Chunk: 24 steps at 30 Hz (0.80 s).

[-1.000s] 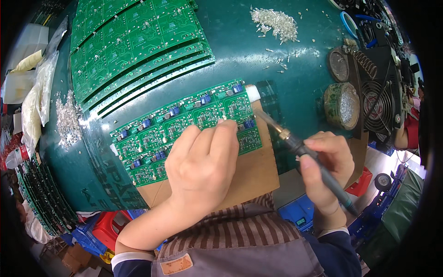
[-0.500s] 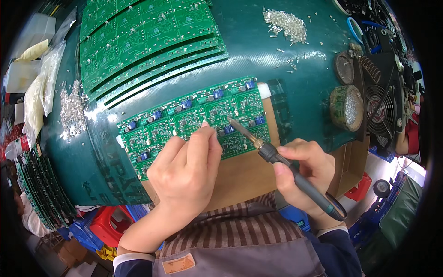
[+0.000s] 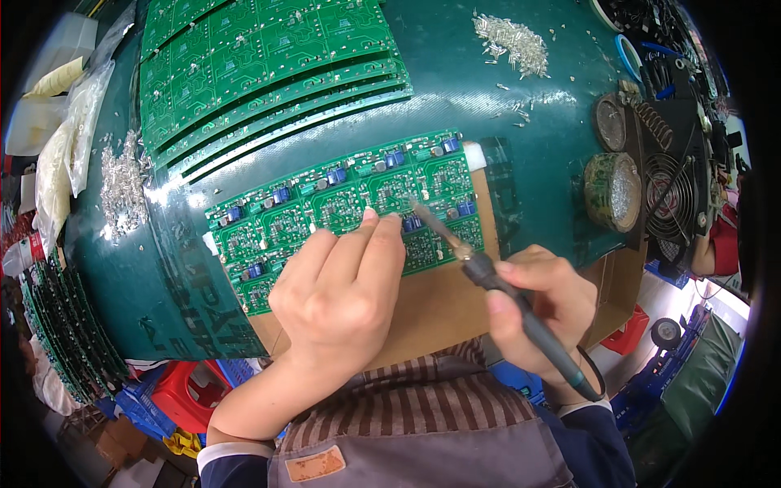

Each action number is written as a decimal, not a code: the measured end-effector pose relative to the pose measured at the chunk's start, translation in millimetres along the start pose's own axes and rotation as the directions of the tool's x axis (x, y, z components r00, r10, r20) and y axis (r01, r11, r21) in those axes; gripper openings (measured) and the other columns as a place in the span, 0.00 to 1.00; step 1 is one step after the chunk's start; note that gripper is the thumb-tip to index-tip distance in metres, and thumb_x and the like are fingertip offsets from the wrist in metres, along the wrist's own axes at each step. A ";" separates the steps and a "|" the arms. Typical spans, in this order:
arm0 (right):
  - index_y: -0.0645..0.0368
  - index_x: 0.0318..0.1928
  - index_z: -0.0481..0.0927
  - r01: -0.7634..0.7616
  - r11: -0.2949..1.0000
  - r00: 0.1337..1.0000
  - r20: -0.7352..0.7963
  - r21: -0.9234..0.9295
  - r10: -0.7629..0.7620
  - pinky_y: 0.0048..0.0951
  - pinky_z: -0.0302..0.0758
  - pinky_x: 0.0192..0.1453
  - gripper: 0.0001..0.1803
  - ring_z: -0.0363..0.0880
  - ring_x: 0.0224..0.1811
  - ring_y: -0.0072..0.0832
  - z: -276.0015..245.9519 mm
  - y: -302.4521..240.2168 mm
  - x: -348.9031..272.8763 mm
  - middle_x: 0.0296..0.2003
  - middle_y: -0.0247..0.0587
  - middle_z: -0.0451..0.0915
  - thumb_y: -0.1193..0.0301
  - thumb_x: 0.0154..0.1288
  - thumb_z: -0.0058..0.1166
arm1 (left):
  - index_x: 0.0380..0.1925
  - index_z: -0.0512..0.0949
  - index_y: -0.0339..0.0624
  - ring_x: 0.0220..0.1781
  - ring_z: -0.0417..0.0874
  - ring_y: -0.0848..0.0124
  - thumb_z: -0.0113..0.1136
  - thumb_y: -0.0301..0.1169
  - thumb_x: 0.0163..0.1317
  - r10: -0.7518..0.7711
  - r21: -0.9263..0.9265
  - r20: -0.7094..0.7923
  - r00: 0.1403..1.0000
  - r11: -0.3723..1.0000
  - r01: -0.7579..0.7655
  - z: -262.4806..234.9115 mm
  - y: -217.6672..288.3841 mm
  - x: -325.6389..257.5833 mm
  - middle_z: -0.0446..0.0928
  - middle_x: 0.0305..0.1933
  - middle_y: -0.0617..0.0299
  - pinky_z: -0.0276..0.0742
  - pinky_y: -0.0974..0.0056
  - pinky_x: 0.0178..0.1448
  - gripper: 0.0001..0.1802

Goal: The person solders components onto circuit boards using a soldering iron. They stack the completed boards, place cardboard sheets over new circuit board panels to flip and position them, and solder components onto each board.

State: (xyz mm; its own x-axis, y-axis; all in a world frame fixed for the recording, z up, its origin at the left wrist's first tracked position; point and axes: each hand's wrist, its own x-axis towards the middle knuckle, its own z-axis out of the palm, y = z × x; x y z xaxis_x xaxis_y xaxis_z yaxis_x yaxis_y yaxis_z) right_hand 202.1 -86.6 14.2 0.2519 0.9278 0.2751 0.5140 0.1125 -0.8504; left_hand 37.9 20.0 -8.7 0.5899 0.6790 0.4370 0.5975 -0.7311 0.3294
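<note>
A green circuit board (image 3: 338, 207) with blue components lies on brown cardboard in front of me. Over its near middle, my left hand (image 3: 338, 297) is closed, fingers together and their tips down at the board's surface. Whatever those fingertips may hold is hidden. My right hand (image 3: 545, 305) grips a soldering iron (image 3: 529, 329) by its dark handle. The iron's tip points up and left, reaching the board just right of my left fingertips; I cannot tell whether it touches.
Stacked green boards (image 3: 268, 65) lie beyond. Small clear parts form one pile (image 3: 512, 45) at the far right and another (image 3: 124, 187) at left. A round solder-filled pot (image 3: 614, 191) and a fan (image 3: 669, 195) stand at right. More boards (image 3: 69, 325) stand upright at left.
My left fingers have shifted slightly right along the board and lie flatter. The soldering iron has moved a little right with my right hand. The whole view has shifted slightly.
</note>
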 end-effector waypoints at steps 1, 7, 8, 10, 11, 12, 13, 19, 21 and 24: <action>0.69 0.37 0.78 -0.009 1.000 0.998 -0.066 0.004 0.009 0.27 0.75 0.29 0.12 0.80 0.24 0.30 -1.6 2.0 -3.9 0.27 0.46 0.82 0.81 0.50 0.63 | 0.29 0.82 0.41 0.17 0.70 0.68 0.71 0.20 0.46 0.000 -0.002 0.003 1.000 1.000 0.000 0.8 -1.0 -0.4 0.79 0.21 0.62 0.65 0.66 0.21 0.09; 0.65 0.46 0.73 -0.288 0.943 0.791 -0.597 -0.165 0.138 0.28 0.75 0.46 0.09 0.77 0.38 0.27 -46.4 11.2 -66.1 0.39 0.46 0.77 0.78 0.67 0.48 | 0.34 0.80 0.39 0.25 0.73 0.63 0.67 0.18 0.51 -0.116 -0.122 0.097 0.989 0.984 0.127 -10.0 0.0 -4.1 0.82 0.30 0.60 0.68 0.62 0.28 0.10; 0.65 0.47 0.73 -0.319 0.906 0.707 -0.707 -0.279 0.031 0.28 0.75 0.46 0.09 0.77 0.38 0.26 -53.4 22.9 -76.8 0.39 0.46 0.77 0.79 0.68 0.47 | 0.34 0.80 0.39 0.25 0.73 0.63 0.67 0.18 0.51 -0.114 -0.126 0.094 0.989 0.984 0.125 -12.2 -0.9 -3.3 0.82 0.30 0.60 0.68 0.62 0.28 0.10; 0.65 0.49 0.72 -0.504 0.772 0.714 -0.689 -0.386 0.122 0.27 0.76 0.48 0.09 0.79 0.39 0.26 -67.6 44.4 -85.8 0.41 0.45 0.77 0.79 0.70 0.47 | 0.34 0.80 0.39 0.24 0.73 0.66 0.66 0.18 0.53 -0.118 -0.203 0.115 0.986 0.969 0.140 -16.3 -3.8 -3.6 0.82 0.32 0.60 0.68 0.65 0.27 0.09; 0.65 0.51 0.71 -0.535 0.791 0.686 -0.699 -0.295 0.203 0.26 0.76 0.48 0.11 0.80 0.40 0.26 -68.6 45.4 -84.8 0.43 0.45 0.77 0.77 0.70 0.49 | 0.34 0.80 0.39 0.24 0.73 0.66 0.66 0.18 0.53 -0.120 -0.199 0.114 0.986 0.970 0.141 -21.0 -4.2 -4.9 0.82 0.32 0.60 0.68 0.65 0.27 0.09; 0.65 0.51 0.71 -0.532 0.794 0.687 -0.697 -0.293 0.203 0.26 0.76 0.48 0.11 0.80 0.40 0.26 -64.8 43.0 -83.6 0.43 0.45 0.77 0.77 0.70 0.49 | 0.34 0.79 0.40 0.23 0.74 0.66 0.66 0.20 0.53 -0.164 -0.160 0.116 0.980 0.970 0.182 -25.6 -5.1 -5.3 0.81 0.28 0.60 0.69 0.63 0.27 0.09; 0.65 0.51 0.71 -0.464 0.835 0.726 -0.667 -0.294 0.169 0.26 0.76 0.48 0.11 0.79 0.40 0.26 -57.5 36.8 -81.6 0.44 0.45 0.76 0.78 0.70 0.49 | 0.34 0.78 0.40 0.23 0.74 0.65 0.67 0.21 0.53 -0.209 -0.121 0.117 0.971 0.967 0.222 -29.5 -6.4 -6.3 0.79 0.25 0.60 0.70 0.61 0.27 0.09; 0.68 0.44 0.76 -0.072 0.996 0.976 -0.200 0.059 0.083 0.28 0.73 0.34 0.12 0.78 0.29 0.28 12.7 -4.7 -38.5 0.30 0.45 0.80 0.81 0.58 0.59 | 0.33 0.79 0.42 0.21 0.75 0.67 0.67 0.22 0.54 -0.227 -0.021 0.103 0.968 0.973 0.230 -35.7 -22.0 -20.4 0.79 0.22 0.62 0.70 0.62 0.24 0.08; 0.68 0.42 0.77 -0.042 0.995 0.994 -0.092 0.089 0.051 0.27 0.75 0.32 0.13 0.79 0.26 0.29 24.3 -9.5 -22.7 0.29 0.46 0.82 0.82 0.55 0.61 | 0.32 0.79 0.43 0.20 0.74 0.69 0.68 0.23 0.53 -0.183 0.002 0.053 0.982 0.983 0.183 -30.1 -24.0 -23.7 0.79 0.22 0.64 0.69 0.64 0.23 0.08; 0.68 0.41 0.78 -0.037 0.996 0.999 -0.033 0.082 0.040 0.26 0.76 0.32 0.13 0.80 0.27 0.28 31.7 -11.9 -10.9 0.29 0.47 0.82 0.82 0.54 0.62 | 0.32 0.79 0.43 0.20 0.73 0.69 0.68 0.23 0.53 -0.155 0.007 0.038 0.987 0.988 0.155 -28.3 -24.7 -23.5 0.78 0.21 0.64 0.68 0.65 0.22 0.08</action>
State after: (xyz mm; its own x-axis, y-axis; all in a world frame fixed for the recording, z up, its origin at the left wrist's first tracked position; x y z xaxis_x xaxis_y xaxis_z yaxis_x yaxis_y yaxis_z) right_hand 167.3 -86.8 7.2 0.2993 0.9192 0.2559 0.4353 0.1071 -0.8939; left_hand -6.0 20.2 -3.5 0.5102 0.7863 0.3485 0.6857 -0.6165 0.3869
